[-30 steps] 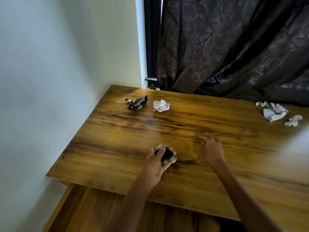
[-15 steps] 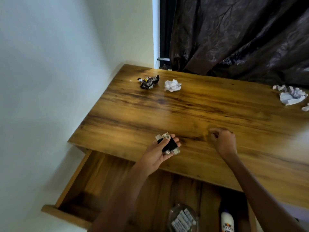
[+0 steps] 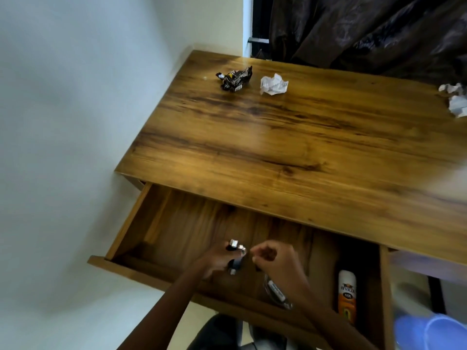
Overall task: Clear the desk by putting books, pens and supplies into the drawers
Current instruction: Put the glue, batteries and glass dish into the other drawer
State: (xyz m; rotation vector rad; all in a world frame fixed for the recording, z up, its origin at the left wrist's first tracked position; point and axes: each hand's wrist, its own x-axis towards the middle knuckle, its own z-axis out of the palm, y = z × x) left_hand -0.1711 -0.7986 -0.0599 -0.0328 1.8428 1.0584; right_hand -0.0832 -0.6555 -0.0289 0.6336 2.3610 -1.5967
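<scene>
A wooden counter (image 3: 290, 147) fills the upper right of the frame, with an open wooden drawer (image 3: 177, 233) pulled out below its front edge, across the lower middle. Both hands hover over the drawer's middle. The left hand (image 3: 214, 261) is curled around a small cluster of black binder clips (image 3: 233, 246) with silver handles; some clips poke out above the fingers and some below. The right hand (image 3: 275, 258) sits just beside it, fingers curled in, thumb and fingertips pinched together close to the clips; blur hides whether it grips anything.

In the drawer, lower right of the frame, an orange and white glue bottle (image 3: 347, 296) lies lengthwise. Between it and the hands a clear container (image 3: 278, 294) holds something white with print, partly hidden by the right forearm.

At the counter's far end, upper middle of the frame, a crumpled dark wrapper (image 3: 235, 78) lies just beside a crumpled white paper ball (image 3: 273, 84). More crumpled white paper (image 3: 456, 99) sits at the right edge. A dark curtain (image 3: 366, 29) hangs behind the counter, upper right.
</scene>
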